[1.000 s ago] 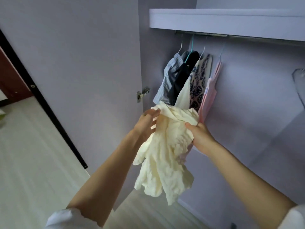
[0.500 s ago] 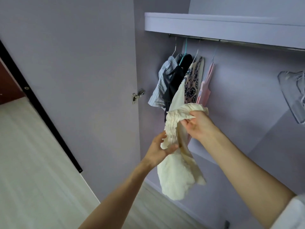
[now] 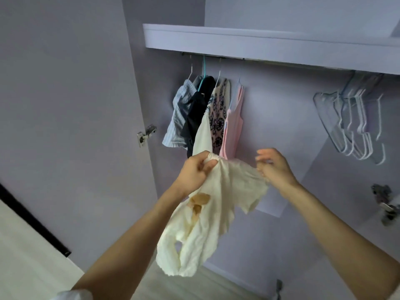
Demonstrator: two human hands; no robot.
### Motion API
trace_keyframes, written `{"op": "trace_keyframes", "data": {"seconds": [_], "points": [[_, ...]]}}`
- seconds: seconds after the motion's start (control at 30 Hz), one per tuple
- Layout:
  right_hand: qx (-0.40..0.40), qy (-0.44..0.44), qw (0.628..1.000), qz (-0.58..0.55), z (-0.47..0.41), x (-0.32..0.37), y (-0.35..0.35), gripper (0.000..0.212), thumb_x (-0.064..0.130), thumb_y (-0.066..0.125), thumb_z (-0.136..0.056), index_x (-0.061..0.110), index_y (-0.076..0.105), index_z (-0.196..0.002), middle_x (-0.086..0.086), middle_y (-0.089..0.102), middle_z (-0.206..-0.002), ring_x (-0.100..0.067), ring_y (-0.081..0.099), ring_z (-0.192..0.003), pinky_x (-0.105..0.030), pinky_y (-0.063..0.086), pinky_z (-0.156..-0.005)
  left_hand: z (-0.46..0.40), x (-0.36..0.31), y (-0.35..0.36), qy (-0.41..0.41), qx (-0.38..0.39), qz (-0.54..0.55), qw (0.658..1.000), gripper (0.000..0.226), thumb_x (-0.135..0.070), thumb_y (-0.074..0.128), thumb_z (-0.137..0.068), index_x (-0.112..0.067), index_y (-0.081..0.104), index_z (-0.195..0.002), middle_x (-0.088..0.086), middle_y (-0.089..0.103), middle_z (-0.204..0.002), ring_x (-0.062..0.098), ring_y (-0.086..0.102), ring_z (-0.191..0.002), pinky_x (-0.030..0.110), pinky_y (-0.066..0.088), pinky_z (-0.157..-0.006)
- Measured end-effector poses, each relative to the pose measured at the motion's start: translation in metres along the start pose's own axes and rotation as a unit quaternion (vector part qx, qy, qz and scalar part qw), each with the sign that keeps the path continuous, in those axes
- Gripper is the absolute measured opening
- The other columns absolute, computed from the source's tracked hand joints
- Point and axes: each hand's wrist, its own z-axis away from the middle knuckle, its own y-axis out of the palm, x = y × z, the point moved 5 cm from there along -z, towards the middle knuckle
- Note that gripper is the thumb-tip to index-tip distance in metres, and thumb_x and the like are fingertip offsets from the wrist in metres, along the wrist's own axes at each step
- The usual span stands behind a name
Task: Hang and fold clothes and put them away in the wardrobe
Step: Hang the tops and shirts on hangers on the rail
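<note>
A cream crinkled garment (image 3: 207, 224) with a brown stain hangs in front of the open wardrobe. My left hand (image 3: 195, 169) grips its top edge on the left. My right hand (image 3: 273, 167) pinches the top edge on the right, and the cloth is stretched between the two hands. Behind them, several garments hang on the rail (image 3: 281, 61): a striped blue shirt (image 3: 178, 118), a dark top (image 3: 195, 113), a patterned top (image 3: 217, 118) and a pink top (image 3: 232, 126). A cream piece (image 3: 203, 135) hangs down among them just above my left hand.
Several bare white hangers (image 3: 355, 122) hang at the right end of the rail. A shelf (image 3: 259, 44) runs above the rail. The open wardrobe door (image 3: 75, 105) stands at the left with a hinge (image 3: 146, 134). Pale wooden floor (image 3: 26, 256) lies below.
My left hand has risen from the garment's middle to its top edge. My right hand has moved right, spreading the cloth open. The view has shifted and shows the bare hangers.
</note>
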Motion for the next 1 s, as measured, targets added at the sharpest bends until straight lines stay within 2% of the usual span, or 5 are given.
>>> {"op": "trace_keyframes", "data": {"seconds": [0.17, 0.27, 0.43, 0.8, 1.0], "points": [[0.283, -0.115, 0.949, 0.072, 0.032, 0.025, 0.036, 0.059, -0.012, 0.047, -0.085, 0.030, 0.040, -0.126, 0.003, 0.055, -0.079, 0.007, 0.050, -0.048, -0.007, 0.038, -0.053, 0.006, -0.022, 0.017, 0.049, 0.078, -0.014, 0.996, 0.031, 0.002, 0.050, -0.093, -0.021, 0.046, -0.072, -0.012, 0.045, -0.048, -0.011, 0.044, -0.048, 0.004, 0.031, -0.054], [0.366, -0.067, 0.924, 0.086, 0.038, 0.014, 0.046, 0.038, -0.012, 0.047, -0.084, 0.025, 0.052, -0.093, 0.005, 0.053, -0.066, 0.001, 0.050, -0.048, -0.018, 0.037, -0.052, 0.010, -0.021, 0.014, 0.055, 0.083, -0.029, 0.995, 0.024, 0.000, 0.052, -0.092, -0.017, 0.053, -0.075, -0.018, 0.047, -0.052, -0.009, 0.044, -0.051, 0.006, 0.032, -0.056], [0.417, -0.012, 0.894, 0.161, 0.041, -0.003, 0.049, 0.017, 0.008, 0.058, -0.087, 0.016, 0.051, -0.073, 0.004, 0.043, -0.061, -0.005, 0.039, -0.046, -0.019, 0.031, -0.047, 0.015, 0.000, 0.002, 0.035, 0.073, -0.059, 0.995, 0.029, -0.030, 0.055, -0.090, -0.001, 0.059, -0.084, 0.021, 0.051, -0.068, 0.013, 0.042, -0.061, 0.033, 0.039, -0.057], [0.180, -0.233, 0.942, 0.163, 0.022, 0.023, 0.021, 0.030, -0.006, 0.040, -0.085, 0.019, 0.057, -0.087, -0.009, 0.061, -0.068, -0.016, 0.057, -0.055, -0.030, 0.045, -0.060, 0.032, 0.026, 0.020, -0.011, 0.114, -0.113, 0.987, 0.006, -0.022, 0.058, -0.092, -0.020, 0.056, -0.096, -0.008, 0.058, -0.085, 0.006, 0.054, -0.078, 0.008, 0.038, -0.068], [0.146, -0.302, 0.926, 0.172, 0.014, 0.032, -0.010, 0.033, -0.018, 0.041, -0.077, 0.005, 0.061, -0.090, -0.007, 0.062, -0.084, -0.008, 0.052, -0.072, -0.012, 0.037, -0.064, 0.029, 0.061, 0.032, -0.039, 0.173, -0.209, 0.962, 0.080, -0.033, 0.072, -0.079, -0.031, 0.025, -0.143, -0.009, 0.033, -0.143, 0.015, 0.022, -0.134, 0.033, 0.023, -0.112]]}}
